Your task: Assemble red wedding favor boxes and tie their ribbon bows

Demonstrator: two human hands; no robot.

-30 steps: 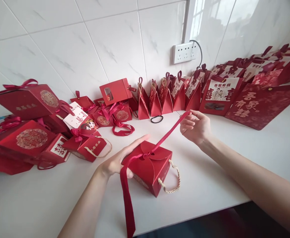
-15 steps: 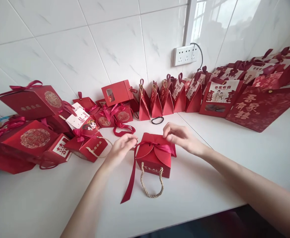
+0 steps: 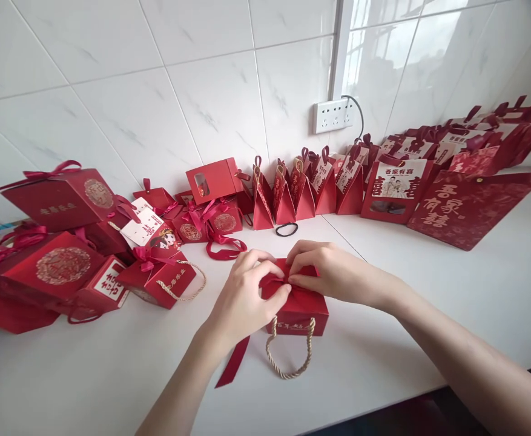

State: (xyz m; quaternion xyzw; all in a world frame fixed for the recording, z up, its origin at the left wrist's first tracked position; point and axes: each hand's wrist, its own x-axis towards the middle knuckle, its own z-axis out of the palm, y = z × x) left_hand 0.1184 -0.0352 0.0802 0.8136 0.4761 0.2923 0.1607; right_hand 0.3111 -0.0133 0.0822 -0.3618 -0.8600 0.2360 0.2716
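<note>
A small red gift box (image 3: 305,306) with gold lettering on its front sits on the white table in front of me. My left hand (image 3: 247,292) curls over its left top edge, thumb and fingers pinched at the dark red ribbon (image 3: 233,365), whose loose tail hangs down to the table. From the right, my right hand (image 3: 326,269) pinches the ribbon at the middle of the lid. The fingers largely hide the knot. A twisted gold rope handle (image 3: 289,374) droops from the box front onto the table.
Red gift boxes (image 3: 68,260) are piled at the left. Triangular red boxes (image 3: 304,197) and red gift bags (image 3: 469,209) line the tiled wall. Behind the box lie a black hair tie (image 3: 286,229) and a coiled red ribbon (image 3: 224,247). A power socket (image 3: 335,115) is on the wall.
Both hands have come inward from the box's sides to its lid and now pinch the ribbon at the middle. The view has shifted slightly, and the box appears lower and further right.
</note>
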